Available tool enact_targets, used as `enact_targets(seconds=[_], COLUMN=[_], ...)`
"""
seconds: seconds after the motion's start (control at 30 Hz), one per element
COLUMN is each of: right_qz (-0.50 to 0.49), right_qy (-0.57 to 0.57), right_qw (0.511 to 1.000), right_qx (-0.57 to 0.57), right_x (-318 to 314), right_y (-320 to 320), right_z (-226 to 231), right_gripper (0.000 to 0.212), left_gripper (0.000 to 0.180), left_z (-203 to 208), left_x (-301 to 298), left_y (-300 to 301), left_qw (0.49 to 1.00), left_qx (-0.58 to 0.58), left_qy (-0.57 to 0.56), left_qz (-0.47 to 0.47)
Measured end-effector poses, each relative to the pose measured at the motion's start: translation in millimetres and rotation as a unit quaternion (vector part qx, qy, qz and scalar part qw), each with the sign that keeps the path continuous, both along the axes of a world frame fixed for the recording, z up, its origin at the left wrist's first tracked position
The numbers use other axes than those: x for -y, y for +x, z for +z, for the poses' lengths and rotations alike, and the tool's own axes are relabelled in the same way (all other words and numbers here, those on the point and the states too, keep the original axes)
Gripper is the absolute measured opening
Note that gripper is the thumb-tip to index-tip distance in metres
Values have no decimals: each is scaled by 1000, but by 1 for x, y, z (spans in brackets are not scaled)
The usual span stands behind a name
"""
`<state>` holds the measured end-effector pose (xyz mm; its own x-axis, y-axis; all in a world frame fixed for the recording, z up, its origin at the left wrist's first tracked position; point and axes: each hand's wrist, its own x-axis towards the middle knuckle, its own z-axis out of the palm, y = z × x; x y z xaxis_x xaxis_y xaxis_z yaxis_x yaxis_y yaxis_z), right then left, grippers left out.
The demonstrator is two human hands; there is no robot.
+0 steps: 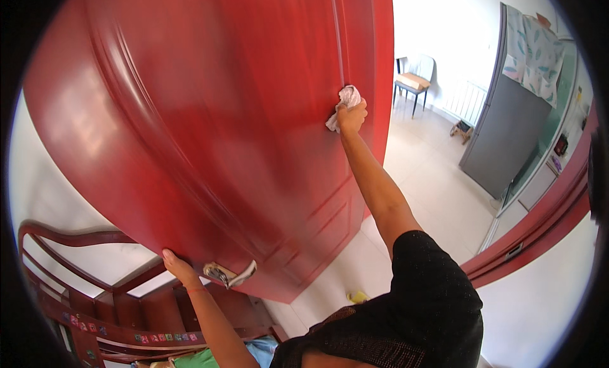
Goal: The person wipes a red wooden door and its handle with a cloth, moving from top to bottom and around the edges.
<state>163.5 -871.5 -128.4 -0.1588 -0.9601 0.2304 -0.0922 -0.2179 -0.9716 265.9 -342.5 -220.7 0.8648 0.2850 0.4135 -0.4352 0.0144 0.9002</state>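
My right hand [353,117] clutches the cloth [348,94] against the door [254,127], far right; my left hand [181,269] touches its near left edge beside the handle [220,274], finger closure I can't tell.

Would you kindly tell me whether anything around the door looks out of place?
One small yellow-green item on the pale floor near the red door seems stray; I cannot tell what it is.

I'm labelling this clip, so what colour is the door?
Red; the door shows best in the head view.
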Motion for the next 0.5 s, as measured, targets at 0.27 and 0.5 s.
enact_targets(seconds=[0.27, 0.5], right_qz=[125, 148], right_qy=[-428, -541], right_qw=[894, 828], right_qx=[51, 4], right_x=[-81, -74], right_y=[22, 32], right_z=[95, 158], right_gripper=[70, 69], left_gripper=[61, 65], left_z=[6, -4], left_x=[-5, 6], left_y=[-11, -12], left_qw=[1000, 999], left_qx=[-8, 39], left_qy=[-5, -5], left_qz=[-23, -13])
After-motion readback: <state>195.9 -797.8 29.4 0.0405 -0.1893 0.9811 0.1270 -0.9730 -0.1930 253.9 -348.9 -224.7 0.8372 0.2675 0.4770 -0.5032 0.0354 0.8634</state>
